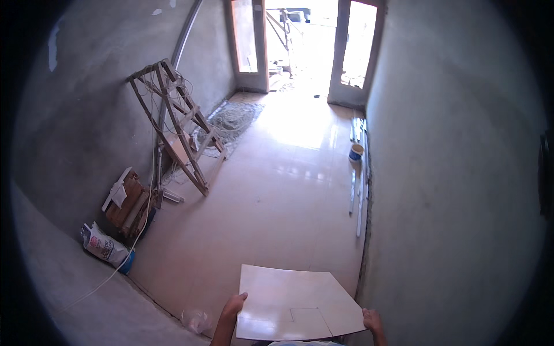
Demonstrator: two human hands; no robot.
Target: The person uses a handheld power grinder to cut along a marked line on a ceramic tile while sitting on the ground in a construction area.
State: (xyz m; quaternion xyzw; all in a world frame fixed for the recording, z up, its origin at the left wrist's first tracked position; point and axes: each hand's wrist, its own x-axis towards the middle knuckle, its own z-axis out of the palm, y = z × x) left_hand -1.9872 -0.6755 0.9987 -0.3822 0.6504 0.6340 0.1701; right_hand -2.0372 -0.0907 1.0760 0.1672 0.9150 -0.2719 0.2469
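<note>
Close to my body at the bottom of the head view is a large pale floor tile (288,291), its glossy face up. Dark drawn lines mark a stepped outline on its near right part, and its far right corner looks cut off at a slant. My left hand (232,304) grips the tile's left edge, thumb on top. On the opposite edge, my right hand (372,319) is closed round the side. Fingers beneath the tile are hidden, as is most of its near edge.
A wooden stepladder (176,124) leans by the left wall, near a heap of grey sand or mortar (234,118). Wood pieces (130,202), a filled sack (105,245) and a cable lie nearer. Along the right wall are a small bucket (356,152) and long strips (360,202). A bright doorway (301,52) opens ahead.
</note>
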